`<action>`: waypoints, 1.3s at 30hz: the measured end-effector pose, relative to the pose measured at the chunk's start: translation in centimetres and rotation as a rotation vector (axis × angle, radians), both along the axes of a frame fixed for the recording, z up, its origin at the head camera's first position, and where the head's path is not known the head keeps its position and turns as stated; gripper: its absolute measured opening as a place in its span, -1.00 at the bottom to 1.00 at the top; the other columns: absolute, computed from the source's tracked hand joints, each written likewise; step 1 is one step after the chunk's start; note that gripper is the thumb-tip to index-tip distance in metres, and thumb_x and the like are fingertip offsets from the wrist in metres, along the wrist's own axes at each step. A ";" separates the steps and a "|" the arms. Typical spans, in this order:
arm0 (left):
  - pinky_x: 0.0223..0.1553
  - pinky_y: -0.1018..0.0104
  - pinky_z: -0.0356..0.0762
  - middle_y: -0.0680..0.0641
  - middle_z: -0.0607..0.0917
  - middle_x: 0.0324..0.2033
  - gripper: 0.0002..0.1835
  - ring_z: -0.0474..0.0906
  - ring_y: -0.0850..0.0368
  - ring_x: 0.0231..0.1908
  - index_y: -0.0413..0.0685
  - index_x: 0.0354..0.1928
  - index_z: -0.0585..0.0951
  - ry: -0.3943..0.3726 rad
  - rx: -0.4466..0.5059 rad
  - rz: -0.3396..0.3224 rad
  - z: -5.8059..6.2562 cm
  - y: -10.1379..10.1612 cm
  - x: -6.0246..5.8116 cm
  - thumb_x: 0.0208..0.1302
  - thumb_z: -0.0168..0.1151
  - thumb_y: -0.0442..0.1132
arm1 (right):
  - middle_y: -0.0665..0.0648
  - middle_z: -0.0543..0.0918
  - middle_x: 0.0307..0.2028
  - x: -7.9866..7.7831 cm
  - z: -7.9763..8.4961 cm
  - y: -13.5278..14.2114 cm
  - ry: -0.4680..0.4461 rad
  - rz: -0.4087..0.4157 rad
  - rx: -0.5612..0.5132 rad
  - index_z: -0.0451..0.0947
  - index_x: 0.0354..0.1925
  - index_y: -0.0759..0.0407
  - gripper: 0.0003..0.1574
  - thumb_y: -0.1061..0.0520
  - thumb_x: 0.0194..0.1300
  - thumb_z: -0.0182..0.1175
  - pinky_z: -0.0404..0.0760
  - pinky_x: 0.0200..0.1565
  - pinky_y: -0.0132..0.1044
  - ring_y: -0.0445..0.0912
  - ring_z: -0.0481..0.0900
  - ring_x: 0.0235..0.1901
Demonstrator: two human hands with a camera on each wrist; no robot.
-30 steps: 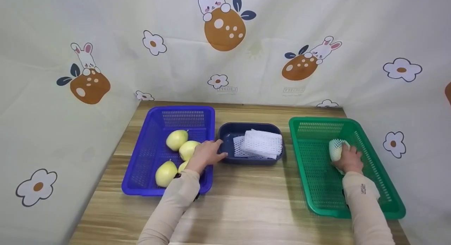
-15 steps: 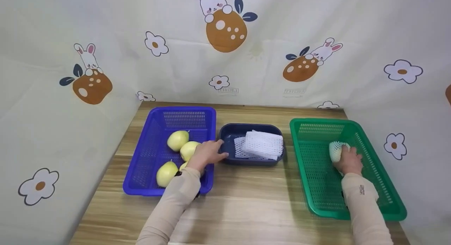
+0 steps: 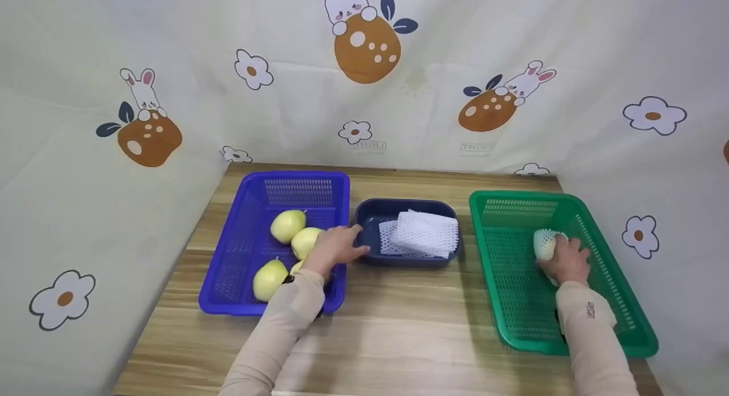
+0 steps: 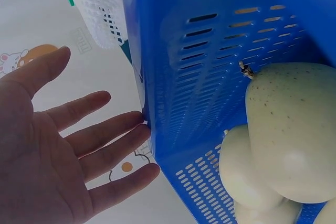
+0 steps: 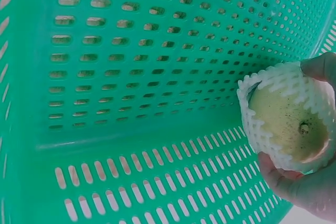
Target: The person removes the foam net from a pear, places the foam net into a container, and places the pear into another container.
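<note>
In the head view, my right hand (image 3: 566,263) is low inside the green basket (image 3: 495,305), holding a pear (image 3: 545,248) in a white foam net sleeve. The right wrist view shows thumb and finger on opposite sides of the sleeved pear (image 5: 286,121), whose blossom end is bare. My left hand (image 3: 337,247) reaches over the right rim of the blue basket (image 3: 225,242), beside the dark tray (image 3: 367,219). Its fingers (image 4: 115,150) are spread and straight in the left wrist view, holding nothing. Several bare pale-green pears (image 4: 291,129) lie in the blue basket, partly hidden by my left arm.
Flat white foam net sleeves (image 3: 427,233) lie stacked in the dark tray between the two baskets. All three containers stand on a wood-grain table (image 3: 410,327). A printed curtain (image 3: 421,111) encloses the back and sides.
The head view has shifted very slightly. Both hands, the sleeved pear and the containers stay in about the same places.
</note>
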State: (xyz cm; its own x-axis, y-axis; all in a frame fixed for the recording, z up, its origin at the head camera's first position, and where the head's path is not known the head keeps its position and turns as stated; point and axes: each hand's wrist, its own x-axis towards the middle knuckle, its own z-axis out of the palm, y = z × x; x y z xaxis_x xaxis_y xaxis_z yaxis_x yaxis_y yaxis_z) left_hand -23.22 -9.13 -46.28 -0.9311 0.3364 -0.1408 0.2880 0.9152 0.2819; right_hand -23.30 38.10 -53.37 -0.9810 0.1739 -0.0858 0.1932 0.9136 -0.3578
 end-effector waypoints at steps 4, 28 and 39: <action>-0.16 -0.02 0.37 -0.23 0.54 -0.09 -0.41 0.45 -0.19 -0.11 -0.10 0.12 0.40 0.001 -0.007 -0.001 0.0 0.0 0.0 0.12 0.12 0.09 | 0.57 0.11 -0.08 -0.1 0.2 0.0 0.009 -0.006 -0.003 0.01 0.18 0.49 -0.06 0.05 0.01 0.24 0.20 -0.22 0.33 0.47 0.09 -0.10; -0.18 -0.02 0.38 -0.26 0.55 -0.13 -0.43 0.46 -0.20 -0.14 -0.12 0.10 0.41 0.008 -0.003 0.003 0.2 0.0 0.0 0.11 0.12 0.08 | 0.57 0.17 -0.08 -0.3 2.1 0.2 0.151 0.041 0.019 0.11 0.13 0.47 -0.07 0.03 -0.05 0.29 0.23 -0.24 0.28 0.43 0.17 -0.18; -0.20 -0.02 0.40 -0.26 0.55 -0.14 -0.43 0.47 -0.22 -0.15 -0.13 0.09 0.42 0.023 -0.001 -0.013 0.1 0.0 0.0 0.11 0.12 0.08 | 0.56 0.15 -0.04 -0.2 3.0 -0.3 0.199 0.082 0.025 0.11 0.15 0.42 -0.07 0.02 -0.07 0.29 0.26 -0.28 0.26 0.43 0.17 -0.18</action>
